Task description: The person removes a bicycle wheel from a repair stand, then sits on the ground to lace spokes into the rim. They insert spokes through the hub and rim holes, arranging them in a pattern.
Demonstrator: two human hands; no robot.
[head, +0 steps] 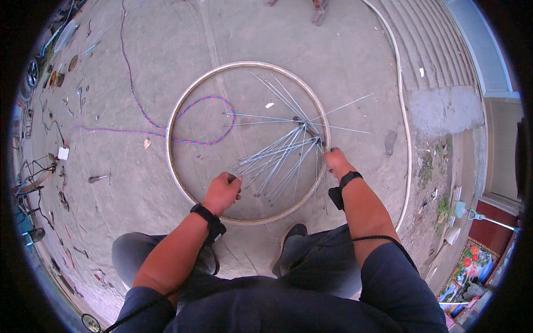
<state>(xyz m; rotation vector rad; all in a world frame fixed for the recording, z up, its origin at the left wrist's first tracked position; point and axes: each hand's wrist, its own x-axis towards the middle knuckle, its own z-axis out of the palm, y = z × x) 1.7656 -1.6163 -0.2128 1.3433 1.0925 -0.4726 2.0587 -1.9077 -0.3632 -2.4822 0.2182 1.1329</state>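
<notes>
A bare metal wheel rim (168, 143) lies on the concrete ground before me. Inside its right half sits a wheel hub (310, 130) with many thin metal spokes (272, 156) fanning out from both ends; two spokes reach across the rim to the right. My left hand (223, 191) is above the rim's lower left part, near the spoke ends, with thumb and fingers brought together; whether a spoke is between them is unclear. My right hand (336, 161) is at the rim's right side, close to the hub, fingers curled; what it grips there is hard to make out.
A red-and-blue rope (214, 97) loops under the rim's left side. A pale hose (400, 87) runs along the right. A screwdriver (96, 179), a bicycle crank or similar metal parts and tools lie scattered at left. Ridged concrete (433, 50) lies at upper right.
</notes>
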